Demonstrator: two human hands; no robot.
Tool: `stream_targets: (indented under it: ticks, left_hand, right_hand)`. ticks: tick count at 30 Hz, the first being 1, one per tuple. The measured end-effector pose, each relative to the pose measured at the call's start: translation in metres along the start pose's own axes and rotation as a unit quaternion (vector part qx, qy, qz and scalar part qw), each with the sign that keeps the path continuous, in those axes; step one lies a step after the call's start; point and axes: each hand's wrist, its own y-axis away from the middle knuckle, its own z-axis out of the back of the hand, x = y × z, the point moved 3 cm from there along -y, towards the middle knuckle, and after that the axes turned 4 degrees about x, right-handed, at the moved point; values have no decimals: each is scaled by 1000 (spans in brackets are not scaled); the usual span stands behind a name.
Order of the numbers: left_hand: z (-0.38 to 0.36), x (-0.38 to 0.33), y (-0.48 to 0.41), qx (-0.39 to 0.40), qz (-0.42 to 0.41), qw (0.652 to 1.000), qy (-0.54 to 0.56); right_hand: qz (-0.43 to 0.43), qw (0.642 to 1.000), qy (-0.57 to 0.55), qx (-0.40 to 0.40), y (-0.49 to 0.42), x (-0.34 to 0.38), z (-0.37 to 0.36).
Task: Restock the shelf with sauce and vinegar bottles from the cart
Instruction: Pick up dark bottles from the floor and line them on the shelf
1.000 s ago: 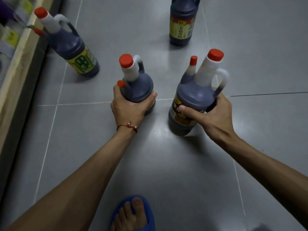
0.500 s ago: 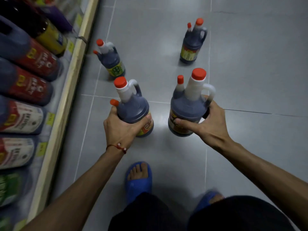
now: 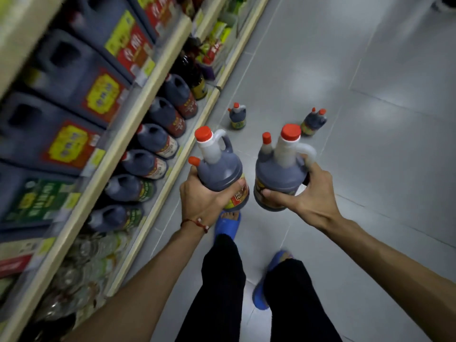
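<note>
Left hand [image 3: 202, 201] wraps the belly of a dark glossy plastic jug bottle with white neck and red cap [image 3: 219, 171]. Right hand [image 3: 313, 193] grips its twin bottle [image 3: 278, 174] below the handle. Both are upright, off the floor. The cream-lipped low shelf [image 3: 173, 174] lies leftward, nearer the left hand.

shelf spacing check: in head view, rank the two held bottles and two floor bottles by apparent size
1. left held bottle, right held bottle: alike.
2. floor bottle by shelf, right floor bottle: alike; look smaller, but farther off, so true size unsure.
</note>
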Motion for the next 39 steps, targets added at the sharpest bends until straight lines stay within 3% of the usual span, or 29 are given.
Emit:
stream_targets:
  ticks: [7, 19, 26, 39]
  left_hand:
    - [70, -86, 80, -88, -17, 995, 32]
    - [164, -141, 190, -187, -16, 980, 60]
    - [220, -133, 188, -208, -13, 976, 67]
    - [324, -118, 118, -235, -19, 971, 25]
  right_hand:
    - [93, 991, 3, 92, 32, 118, 37]
    - [141, 969, 15, 201, 68, 237, 36]
    - [157, 955, 16, 250, 60, 280, -11]
    - [219, 938, 24, 269, -18, 363, -116]
